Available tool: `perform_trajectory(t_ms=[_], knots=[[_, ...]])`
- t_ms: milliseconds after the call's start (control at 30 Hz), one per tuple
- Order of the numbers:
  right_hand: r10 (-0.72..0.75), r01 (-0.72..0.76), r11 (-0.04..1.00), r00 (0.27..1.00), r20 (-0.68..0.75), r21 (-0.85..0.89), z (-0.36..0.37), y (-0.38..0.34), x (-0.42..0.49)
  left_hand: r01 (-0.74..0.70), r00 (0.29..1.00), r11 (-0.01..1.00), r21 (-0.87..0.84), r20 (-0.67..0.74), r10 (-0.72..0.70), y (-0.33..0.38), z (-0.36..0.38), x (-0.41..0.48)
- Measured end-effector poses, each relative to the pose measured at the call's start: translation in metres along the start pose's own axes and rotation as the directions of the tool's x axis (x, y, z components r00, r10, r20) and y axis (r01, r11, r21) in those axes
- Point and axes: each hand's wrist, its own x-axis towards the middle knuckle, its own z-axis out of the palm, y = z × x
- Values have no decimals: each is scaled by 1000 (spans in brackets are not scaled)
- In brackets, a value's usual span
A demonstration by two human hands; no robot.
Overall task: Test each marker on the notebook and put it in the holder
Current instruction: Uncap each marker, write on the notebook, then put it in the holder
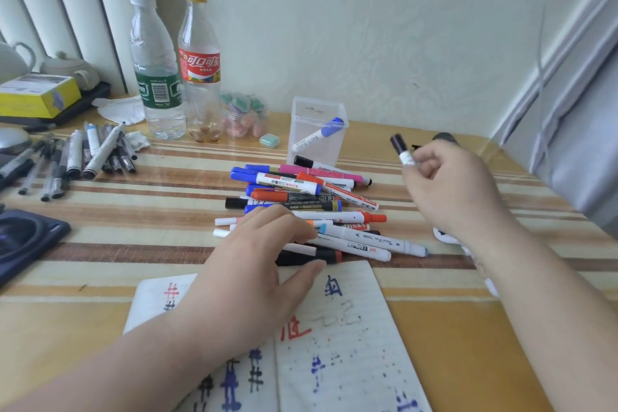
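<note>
Marker [403,150] with dark cap sits pinched in right hand [448,191], raised right of the clear holder [302,117]. Left hand [264,254] rests flat on the marker pile [287,182], gripping nothing. Risk: hasty drop-in clips the rim, likely tips the holder; pile could roll under left palm.

left hand [264,264], right hand [448,197]: both bare; forearms bare up to frame edge; nails short
</note>
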Motion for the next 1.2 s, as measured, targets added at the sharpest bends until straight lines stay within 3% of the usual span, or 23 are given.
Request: perform_trajectory(t_ms=[67, 100, 167, 233, 333, 400, 467, 533, 600, 633, 667, 767, 800, 1000, 1200], knots=[[-48, 39, 967, 998, 27, 252, -17, -13, -20, -6, 999, 1000, -20, -40, 5, 2, -1, -1], [-45, -18, 915, 988, 148, 403, -22, -18, -32, -12, 998, 1000, -29, -69, 10, 3, -1, -1], [-98, -213, 778, 888, 449, 592, -23, -24, -55, -18, 993, 998, -54, -120, 11, 6, -2, 0], [-163, -329, 721, 775, 611, 610, -17, -22, -67, -47, 990, 999, -26, -138, 43, 8, -5, 3], [-196, -338, 751, 706, 680, 567, -5, -10, -71, -161, 986, 986, 54, -25, 162, 2, -8, 7], [-218, -402, 714, 651, 727, 573, -4, 0, -70, -219, 974, 975, 43, 72, 215, -1, -7, 6], [-301, -536, 575, 564, 769, 619, -5, 8, -68, -211, 974, 977, 12, 87, 209, -1, -5, 5], [-444, -679, 309, 516, 732, 666, -5, 14, -63, -182, 983, 983, 9, 31, 182, 0, -6, 7], [-543, -734, 86, 533, 649, 674, -2, 14, -63, -165, 986, 985, 51, -25, 166, 0, -9, 9], [-546, -710, 55, 567, 617, 702, 3, 12, -66, -162, 986, 985, 61, -32, 165, 1, -10, 10], [-508, -648, 97, 620, 598, 755, 10, 8, -70, -171, 985, 983, 62, -28, 173, 2, -10, 10], [-313, -389, 356, 807, 501, 850, 30, -7, -87, -229, 973, 973, 39, 45, 227, 11, -6, 7], [-273, -353, 384, 839, 470, 853, 34, -12, -91, -240, 969, 971, 26, 68, 237, 13, -6, 6], [-235, -292, 385, 886, 399, 875, 25, -18, -95, -258, 957, 966, 26, 141, 252, 18, -5, 5], [-222, -243, 378, 913, 343, 893, 19, -20, -94, -317, 944, 945, 83, 120, 307, 33, -9, 9]])
